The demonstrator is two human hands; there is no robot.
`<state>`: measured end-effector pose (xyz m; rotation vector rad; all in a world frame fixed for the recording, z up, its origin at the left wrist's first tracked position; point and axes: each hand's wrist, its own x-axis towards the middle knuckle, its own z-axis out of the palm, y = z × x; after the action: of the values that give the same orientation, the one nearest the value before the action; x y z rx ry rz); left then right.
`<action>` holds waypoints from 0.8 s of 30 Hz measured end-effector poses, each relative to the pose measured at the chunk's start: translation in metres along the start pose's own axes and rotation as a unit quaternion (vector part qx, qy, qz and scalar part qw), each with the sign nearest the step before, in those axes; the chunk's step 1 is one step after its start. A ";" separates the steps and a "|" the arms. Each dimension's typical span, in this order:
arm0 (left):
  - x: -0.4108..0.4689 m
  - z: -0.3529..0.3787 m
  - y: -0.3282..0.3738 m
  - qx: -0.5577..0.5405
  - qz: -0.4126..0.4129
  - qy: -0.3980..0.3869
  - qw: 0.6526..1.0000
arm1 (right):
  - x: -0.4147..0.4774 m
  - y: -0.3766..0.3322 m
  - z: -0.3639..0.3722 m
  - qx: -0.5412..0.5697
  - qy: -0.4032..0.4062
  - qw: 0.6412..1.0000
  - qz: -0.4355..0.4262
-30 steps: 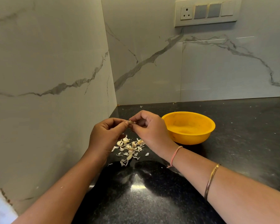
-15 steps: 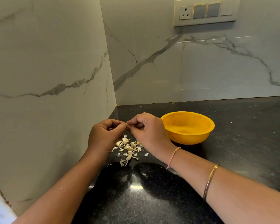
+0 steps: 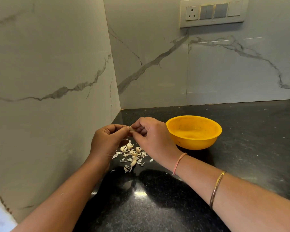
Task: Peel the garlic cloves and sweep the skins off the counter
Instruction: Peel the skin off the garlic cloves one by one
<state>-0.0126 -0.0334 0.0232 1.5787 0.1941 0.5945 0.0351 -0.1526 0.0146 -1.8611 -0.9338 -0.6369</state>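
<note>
The garlic clove (image 3: 132,129) sits between both grips, left hand (image 3: 107,141) and right hand (image 3: 151,137) each pinching a side (skins (image 3: 132,155) heaped below).

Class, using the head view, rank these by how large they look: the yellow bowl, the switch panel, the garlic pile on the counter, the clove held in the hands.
1. The yellow bowl and switch panel look about alike; the panel is farther off, so unranked.
2. The garlic pile.
3. The clove, only partly visible.
</note>
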 end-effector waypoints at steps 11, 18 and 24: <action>0.002 -0.001 -0.001 -0.008 -0.022 -0.002 1.000 | -0.001 -0.002 0.001 -0.039 -0.030 0.998 -0.029; 0.009 -0.003 -0.010 0.030 -0.053 0.037 0.997 | 0.003 0.002 0.000 0.124 -0.020 0.989 0.081; 0.005 -0.003 -0.004 0.027 -0.014 0.041 0.999 | 0.004 0.002 -0.001 0.189 -0.021 0.974 0.121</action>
<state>-0.0091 -0.0281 0.0205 1.6035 0.2944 0.6372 0.0391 -0.1525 0.0173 -1.6145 -0.7771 -0.2496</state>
